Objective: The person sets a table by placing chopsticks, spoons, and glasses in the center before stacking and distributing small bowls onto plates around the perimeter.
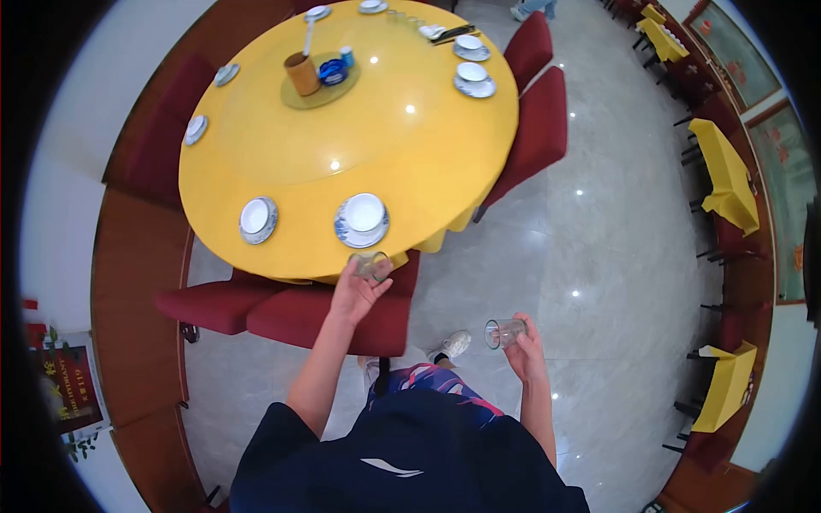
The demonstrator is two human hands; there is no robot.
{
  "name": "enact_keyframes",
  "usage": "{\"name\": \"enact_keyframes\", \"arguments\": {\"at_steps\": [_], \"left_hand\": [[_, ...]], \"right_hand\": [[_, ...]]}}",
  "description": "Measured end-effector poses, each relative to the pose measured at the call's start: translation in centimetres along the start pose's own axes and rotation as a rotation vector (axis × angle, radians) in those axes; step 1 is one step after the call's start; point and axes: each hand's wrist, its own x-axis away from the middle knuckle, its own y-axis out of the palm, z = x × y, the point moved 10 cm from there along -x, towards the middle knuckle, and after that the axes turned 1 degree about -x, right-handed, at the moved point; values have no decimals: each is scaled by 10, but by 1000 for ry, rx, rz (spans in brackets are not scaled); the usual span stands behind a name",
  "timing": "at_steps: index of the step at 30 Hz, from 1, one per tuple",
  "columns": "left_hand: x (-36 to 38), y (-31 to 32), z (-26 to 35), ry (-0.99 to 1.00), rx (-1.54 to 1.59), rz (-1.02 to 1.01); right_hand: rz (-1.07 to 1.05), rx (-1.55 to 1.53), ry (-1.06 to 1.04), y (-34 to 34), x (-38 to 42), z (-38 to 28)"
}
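Note:
At the near edge of the round table (419, 154) my left hand (354, 295) has its fingers closed around a clear drinking glass (370, 267); whether it is one glass or two is hard to tell. Just beyond it sits a white bowl (365, 211) on a blue-patterned plate (348, 235). Lower on the right, over the floor, my right hand (528, 349) grips another clear glass (504, 333), tipped sideways with its rim facing left. A second bowl (255, 215) on its plate stands to the left along the table edge.
Red chairs (333, 318) are pushed against the table's near side, with more red chairs (539, 128) at its right. A wooden holder (302, 74) and a blue ashtray-like item (333, 72) stand mid-table. Yellow-covered tables (725, 175) line the right wall.

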Motion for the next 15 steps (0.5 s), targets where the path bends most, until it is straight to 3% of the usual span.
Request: {"name": "enact_keyframes", "arguments": {"at_steps": [5, 12, 15], "left_hand": [[-14, 87, -117, -176, 52, -59], [-58, 163, -202, -248, 7, -116], [-99, 196, -230, -260, 47, -137]], "right_hand": [[53, -52, -140, -74, 17, -74], [135, -338, -188, -104, -23, -151], [-27, -444, -151, -99, -57, -184]]}}
